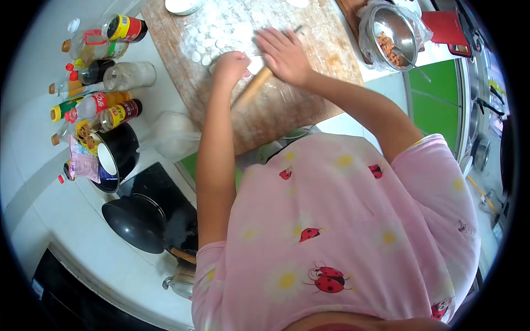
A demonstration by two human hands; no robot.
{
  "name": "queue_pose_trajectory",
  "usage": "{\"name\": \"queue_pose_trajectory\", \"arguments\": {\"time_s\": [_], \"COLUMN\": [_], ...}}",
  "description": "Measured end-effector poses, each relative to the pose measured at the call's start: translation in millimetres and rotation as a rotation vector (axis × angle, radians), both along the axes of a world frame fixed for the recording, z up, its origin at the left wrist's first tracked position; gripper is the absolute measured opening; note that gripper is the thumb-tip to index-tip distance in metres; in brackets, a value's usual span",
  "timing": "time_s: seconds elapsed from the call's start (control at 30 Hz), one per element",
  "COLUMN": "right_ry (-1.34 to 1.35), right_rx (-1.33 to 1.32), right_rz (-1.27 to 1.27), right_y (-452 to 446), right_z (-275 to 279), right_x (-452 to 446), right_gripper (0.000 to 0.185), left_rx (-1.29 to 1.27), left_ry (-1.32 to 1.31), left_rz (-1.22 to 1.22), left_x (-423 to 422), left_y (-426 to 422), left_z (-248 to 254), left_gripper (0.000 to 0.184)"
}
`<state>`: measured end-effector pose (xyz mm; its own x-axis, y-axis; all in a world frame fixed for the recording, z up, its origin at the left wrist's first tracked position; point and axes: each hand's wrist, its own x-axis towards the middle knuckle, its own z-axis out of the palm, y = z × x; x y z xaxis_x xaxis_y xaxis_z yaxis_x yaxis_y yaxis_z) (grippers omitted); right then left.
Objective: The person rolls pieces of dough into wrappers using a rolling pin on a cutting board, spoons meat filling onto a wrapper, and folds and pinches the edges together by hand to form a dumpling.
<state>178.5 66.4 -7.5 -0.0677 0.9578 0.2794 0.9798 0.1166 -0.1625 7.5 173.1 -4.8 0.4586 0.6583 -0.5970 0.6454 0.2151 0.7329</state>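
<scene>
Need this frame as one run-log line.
left hand: at dough wrapper's edge | right hand: on rolling pin | dough pieces: on floured wooden board

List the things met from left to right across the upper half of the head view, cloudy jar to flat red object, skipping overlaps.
Cloudy jar, left hand, right hand, metal bowl, flat red object. The wooden rolling pin overlaps the right hand, so it is left out.

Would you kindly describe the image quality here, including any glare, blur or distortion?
In the head view, wide-angle distortion curves the scene and blackens the corners; the flour-dusted wooden board looks washed out near the top; the tan wooden rolling pin seems motion-blurred.
</scene>
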Motion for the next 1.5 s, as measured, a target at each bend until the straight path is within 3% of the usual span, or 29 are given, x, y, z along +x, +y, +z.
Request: {"name": "queue_pose_trajectory", "arguments": {"time_s": [0.1,0.13,0.23,0.27,0.37,0.4,0.5,0.57,0.63,0.77,0.8,0.93,1.03,1.07,1.17,1.27,1.47,1.5], "right_ry": [-0.015,-0.006,0.025,0.007,0.022,0.034,0.001,0.095,0.007,0.126,0.127,0.205,0.24,0.255,0.261,0.247,0.095,0.065], "right_rx": [-0.045,-0.022,0.06,0.074,0.009,-0.032,-0.073,0.009,0.04,-0.052,-0.088,-0.095,-0.091,-0.027,-0.199,-0.065,-0.034,-0.011], "right_rz": [0.028,0.036,0.06,0.036,0.045,0.071,0.069,0.11,0.029,0.059,0.065,0.06,0.059,0.055,-0.001,0.005,0.008,-0.01], "right_y": [-38,-32,18,26,-9,-26,-44,-3,23,-39,-61,-72,-53,-47,-45,-62,-64,-49], "right_z": [2,-1,6,3,-1,0,3,2,2,13,12,16,18,15,24,15,15,18], "right_x": [11,10,-4,-9,-1,5,8,1,-14,5,12,13,14,14,28,45,54,47], "right_gripper": [0.046,0.046,0.044,0.045,0.045,0.046,0.046,0.045,0.046,0.048,0.048,0.047,0.044,0.042,0.041,0.043,0.046,0.046], "left_rx": [-0.193,-0.184,0.24,0.304,0.034,0.02,-0.161,0.072,0.292,-0.032,0.033,0.91,0.855,0.829,0.738,-0.047,-0.228,-0.156], "left_ry": [-0.129,-0.072,0.115,0.129,0.005,0.012,-0.045,0.047,0.139,-0.064,-0.032,0.168,0.292,0.251,-0.008,-0.342,-0.149,-0.114], "left_rz": [0.22,0.065,-0.186,-0.163,0.048,0.065,0.047,-0.123,-0.197,0.07,0.165,0.051,-0.209,-0.175,-0.072,0.228,0.121,0.057], "left_x": [-5,-2,9,11,1,-4,-2,5,9,-6,-5,14,21,19,25,31,19,21], "left_y": [-4,-5,-7,-7,-6,-2,-11,-12,-7,-7,-9,-31,-29,-27,-32,-42,-39,-38], "left_z": [-3,7,7,11,5,-11,3,9,5,-3,0,74,33,20,39,53,-4,-1], "left_gripper": [0.018,0.017,0.018,0.018,0.019,0.019,0.02,0.019,0.019,0.023,0.017,0.015,0.016,0.019,0.015,0.018,0.028,0.026]}}
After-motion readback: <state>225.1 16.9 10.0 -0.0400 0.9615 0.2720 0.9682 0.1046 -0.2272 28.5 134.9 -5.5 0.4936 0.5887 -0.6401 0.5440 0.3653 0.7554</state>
